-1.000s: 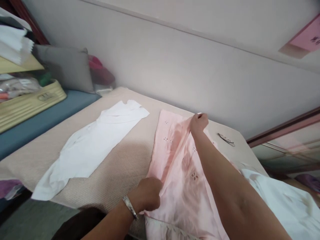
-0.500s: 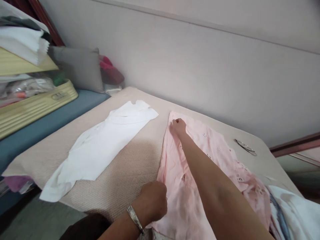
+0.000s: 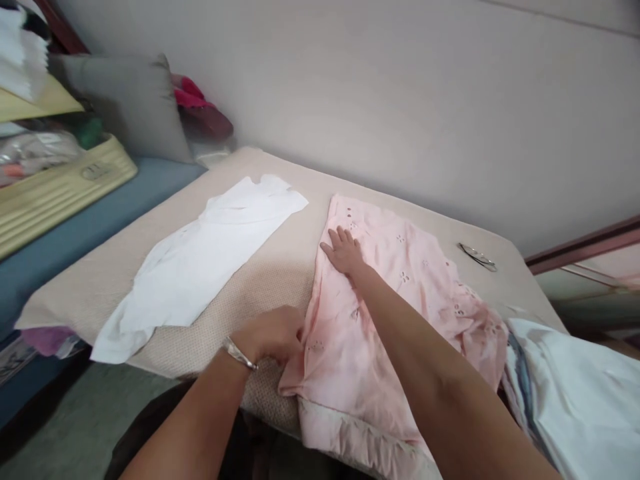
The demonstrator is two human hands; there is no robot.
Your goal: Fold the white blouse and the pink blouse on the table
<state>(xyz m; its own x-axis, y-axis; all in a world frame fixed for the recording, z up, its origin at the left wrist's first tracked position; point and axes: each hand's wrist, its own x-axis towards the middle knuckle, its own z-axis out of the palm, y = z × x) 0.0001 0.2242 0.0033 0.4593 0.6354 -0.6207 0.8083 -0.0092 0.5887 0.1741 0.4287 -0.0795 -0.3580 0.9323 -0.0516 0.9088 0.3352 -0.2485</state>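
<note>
Pink eyelet cloth, pierced with small flower-shaped cutouts, is spread over the covered table; its kind of garment cannot be made out. My right hand lies flat on it near the left edge, fingers spread. Lower down, my left hand, wearing a silver bracelet, is closed at the cloth's left edge, slightly blurred, and appears to pinch it. The cloth's near border hangs over the table's front edge. To the left, a white garment is laid out flat, apart from both hands.
A pair of glasses rests at the back right of the table. White and blue fabric is heaped at the right. A grey cushion and a yellow plastic rack are at the left, and a wall stands behind.
My right hand has opened from a closed grip and now presses flat on the pink cloth. My left hand has shifted left along with the cloth's lower edge. The view has tilted down.
</note>
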